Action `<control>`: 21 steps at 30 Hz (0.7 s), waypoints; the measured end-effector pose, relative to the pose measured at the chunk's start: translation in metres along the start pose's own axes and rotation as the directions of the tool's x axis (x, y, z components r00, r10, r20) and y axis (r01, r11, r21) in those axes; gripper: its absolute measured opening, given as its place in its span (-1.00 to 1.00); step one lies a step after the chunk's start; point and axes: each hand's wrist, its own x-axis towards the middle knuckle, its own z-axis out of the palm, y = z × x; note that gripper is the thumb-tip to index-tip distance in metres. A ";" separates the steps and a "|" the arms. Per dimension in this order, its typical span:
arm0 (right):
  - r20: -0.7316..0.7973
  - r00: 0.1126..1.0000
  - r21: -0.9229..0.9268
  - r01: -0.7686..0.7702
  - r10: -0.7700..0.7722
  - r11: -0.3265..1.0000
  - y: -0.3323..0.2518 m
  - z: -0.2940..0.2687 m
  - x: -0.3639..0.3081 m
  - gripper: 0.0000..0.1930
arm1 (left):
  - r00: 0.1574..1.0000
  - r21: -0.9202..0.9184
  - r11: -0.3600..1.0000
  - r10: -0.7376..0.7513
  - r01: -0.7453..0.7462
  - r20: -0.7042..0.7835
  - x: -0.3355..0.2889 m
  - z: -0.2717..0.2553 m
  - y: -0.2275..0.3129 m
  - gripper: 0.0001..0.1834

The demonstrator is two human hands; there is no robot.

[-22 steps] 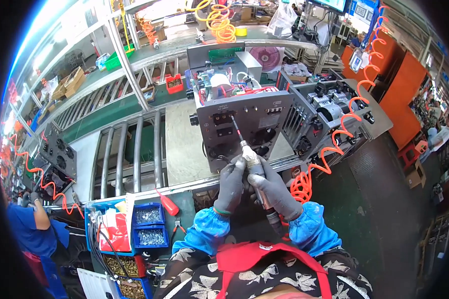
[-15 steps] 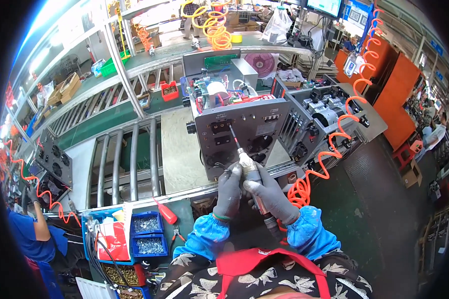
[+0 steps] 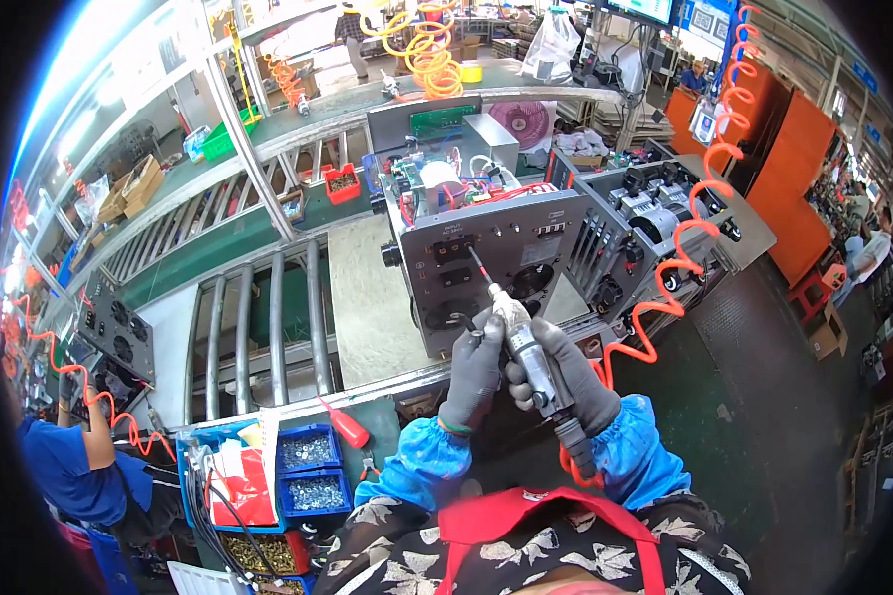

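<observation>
My right hand (image 3: pixel 577 377), in a grey glove, grips the body of an air screwdriver (image 3: pixel 534 362). Its long bit reaches up to the dark connector block (image 3: pixel 454 248) on the grey rear panel (image 3: pixel 496 243) of an electrical unit. My left hand (image 3: pixel 473 382), also gloved, is closed just left of the tool's nose. A small dark piece shows at its fingertips, too small to name. Above the panel, the unit's circuit boards and wiring (image 3: pixel 442 178) lie exposed.
An orange coiled hose (image 3: pixel 655 307) hangs at the right. A second unit (image 3: pixel 645 213) stands beside the first. Rollers (image 3: pixel 278 327) run leftward. Blue bins of screws (image 3: pixel 313 493), a red bottle (image 3: pixel 349 426) and pliers (image 3: pixel 367 464) lie near left. A co-worker (image 3: pixel 79 456) works at far left.
My right hand has shifted its hold, baring more of the screwdriver's body. My left fingers have moved up beside its nose. The whole view has shifted slightly; the bit stays at the connector block.
</observation>
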 end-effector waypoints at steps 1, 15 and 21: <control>-0.043 0.999 -0.094 0.015 -0.019 0.995 0.001 0.001 -0.001 -0.48 | 1.000 0.034 0.999 0.005 -0.005 -0.001 0.000 0.001 -0.002 -0.56; -0.144 0.989 -0.497 -0.037 -0.040 0.867 0.003 0.015 -0.031 -0.48 | 0.956 -0.074 0.997 -0.031 0.010 -0.293 0.055 -0.037 0.013 -0.67; -0.074 0.991 -0.374 -0.133 0.114 0.918 0.010 0.007 -0.044 -0.34 | 0.947 -0.129 0.989 0.027 -0.072 -0.321 0.080 -0.074 0.016 -0.74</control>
